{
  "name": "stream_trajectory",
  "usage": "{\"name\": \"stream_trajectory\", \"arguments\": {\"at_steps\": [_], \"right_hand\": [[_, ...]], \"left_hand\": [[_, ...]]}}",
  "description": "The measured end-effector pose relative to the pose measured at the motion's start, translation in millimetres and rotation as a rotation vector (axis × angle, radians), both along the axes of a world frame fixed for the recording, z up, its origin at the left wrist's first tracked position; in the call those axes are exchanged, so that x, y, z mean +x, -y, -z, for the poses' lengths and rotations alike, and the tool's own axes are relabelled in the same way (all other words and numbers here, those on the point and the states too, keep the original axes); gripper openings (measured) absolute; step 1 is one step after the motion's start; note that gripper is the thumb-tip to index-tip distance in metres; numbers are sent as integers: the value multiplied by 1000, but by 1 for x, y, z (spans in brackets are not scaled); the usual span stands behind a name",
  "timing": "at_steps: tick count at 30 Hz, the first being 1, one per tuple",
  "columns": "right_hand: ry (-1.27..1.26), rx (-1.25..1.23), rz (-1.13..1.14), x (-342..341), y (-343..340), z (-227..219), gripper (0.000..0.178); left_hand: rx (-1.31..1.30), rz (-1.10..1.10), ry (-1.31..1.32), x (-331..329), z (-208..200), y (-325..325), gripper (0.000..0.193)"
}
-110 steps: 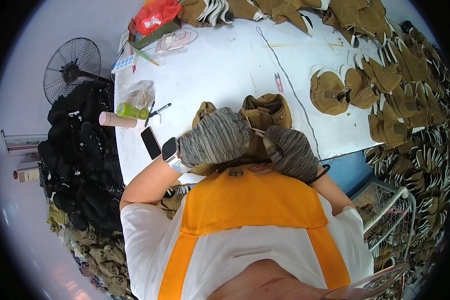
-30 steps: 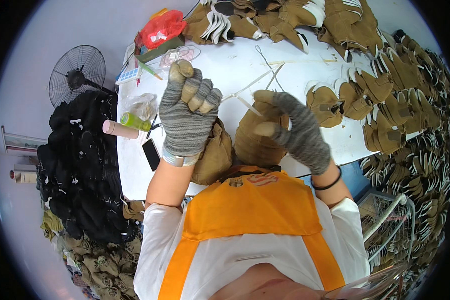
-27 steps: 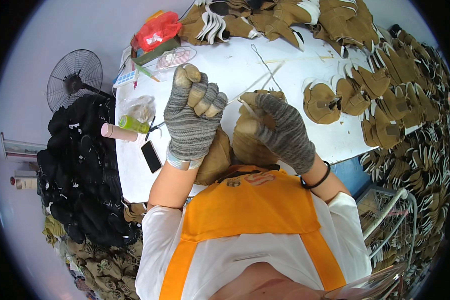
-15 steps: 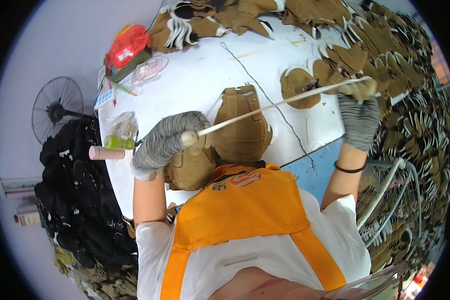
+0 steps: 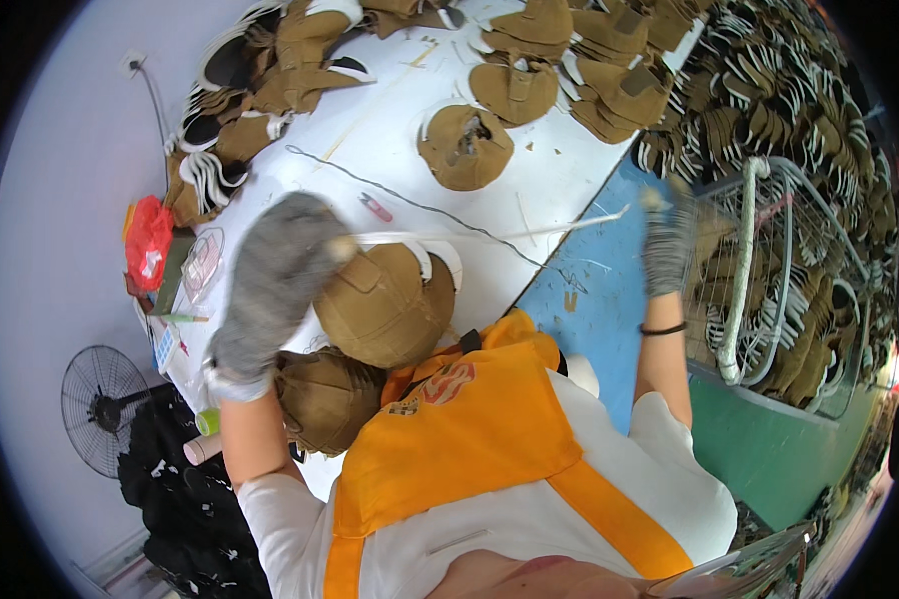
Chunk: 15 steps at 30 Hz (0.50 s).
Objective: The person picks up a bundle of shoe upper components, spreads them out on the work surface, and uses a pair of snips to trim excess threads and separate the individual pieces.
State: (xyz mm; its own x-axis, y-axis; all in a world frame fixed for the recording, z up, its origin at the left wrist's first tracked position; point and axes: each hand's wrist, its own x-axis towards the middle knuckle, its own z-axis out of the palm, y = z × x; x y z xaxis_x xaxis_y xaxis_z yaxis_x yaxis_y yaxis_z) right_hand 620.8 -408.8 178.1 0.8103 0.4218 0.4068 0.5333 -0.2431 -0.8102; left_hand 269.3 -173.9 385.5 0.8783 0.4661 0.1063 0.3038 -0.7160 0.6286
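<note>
My left hand (image 5: 282, 275), in a grey knit glove with pale fingertips, is closed on one end of a thin white strip (image 5: 469, 235). The strip stretches to the right over the table, and its far end shows close to my right hand (image 5: 668, 240) but apart from it. That hand wears a matching glove and is smeared by motion, so its fingers are unclear. Below the strip a brown cap (image 5: 385, 309) sits against my orange apron. A second brown cap (image 5: 328, 404) lies under my left wrist, partly covered.
Brown cap pieces with white edges lie in stacks (image 5: 619, 95) across the table's far side. One round brown piece (image 5: 464, 150) sits nearer, beside a dark cord (image 5: 390, 192). To the right stands a wire cart (image 5: 744, 280) of brown pieces; a fan (image 5: 105, 411) is at left.
The strip was drawn tight between both hands; now its right end is away from my right hand. That hand has moved lower and slightly left. The view has turned toward the right.
</note>
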Motion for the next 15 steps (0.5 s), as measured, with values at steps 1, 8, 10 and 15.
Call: {"name": "stream_trajectory", "arguments": {"at_steps": [1, 8, 10, 15], "right_hand": [[-229, 105, -198, -32, -18, -4, 44], [-798, -110, -914, -99, -59, -56, 35], [-821, -146, -864, -84, -60, -47, 32], [-900, 97, -736, -58, -70, -39, 30]], "left_hand": [[207, 147, 57, 23, 23, 3, 12], [413, 401, -367, 132, 60, 27, 16], [388, 337, -248, 139, 65, 15, 17], [-91, -273, 178, 127, 96, -2, 34]]}}
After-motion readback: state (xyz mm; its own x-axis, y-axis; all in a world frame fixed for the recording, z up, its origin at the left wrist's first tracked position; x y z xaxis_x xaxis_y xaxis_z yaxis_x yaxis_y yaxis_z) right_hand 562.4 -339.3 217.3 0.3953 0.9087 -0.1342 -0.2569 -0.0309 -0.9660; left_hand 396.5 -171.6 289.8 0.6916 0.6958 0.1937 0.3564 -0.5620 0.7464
